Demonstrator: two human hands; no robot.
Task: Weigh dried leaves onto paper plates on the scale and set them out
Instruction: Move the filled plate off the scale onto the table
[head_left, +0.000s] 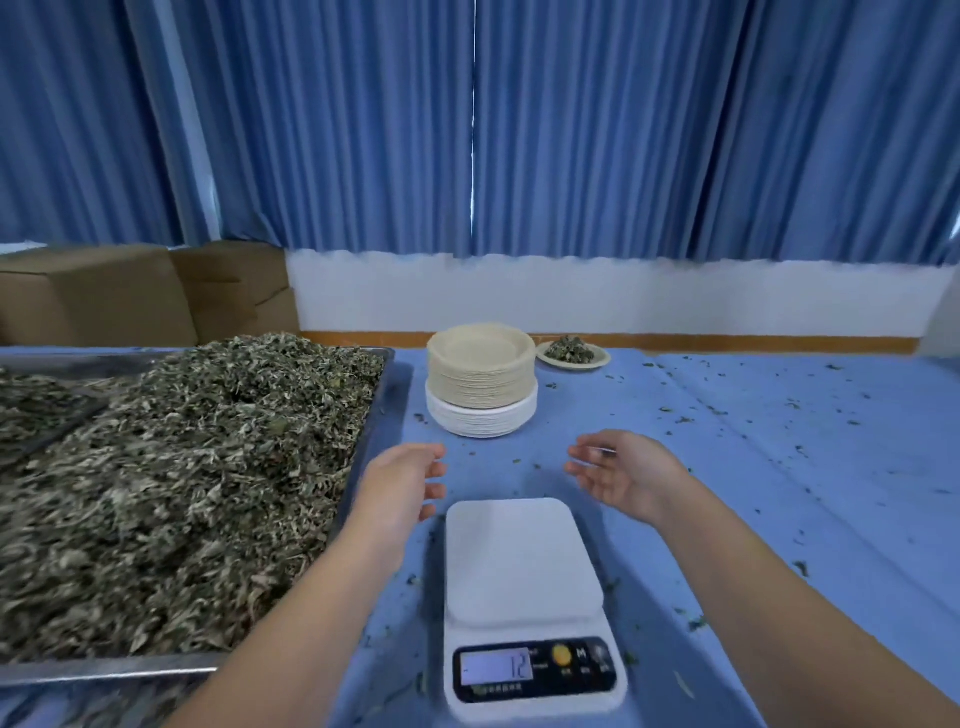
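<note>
The white scale (524, 561) sits on the blue tablecloth (779, 467), its display showing 12. Both hands hover just past its far edge, holding nothing: the left hand (400, 488) at 11 o'clock and the right hand (623, 478) at 1 o'clock, fingers loosely spread. The stack of paper plates (480, 384) stands at 12 o'clock. Beyond it, at 1 o'clock, is a plate (597, 359) holding leaves. At 9 o'clock, dried leaves (197, 467) heap a metal tray (104, 673).

hands (400, 486) (631, 475) flanking scale (519, 561), plate stack (480, 379) beyond
</note>
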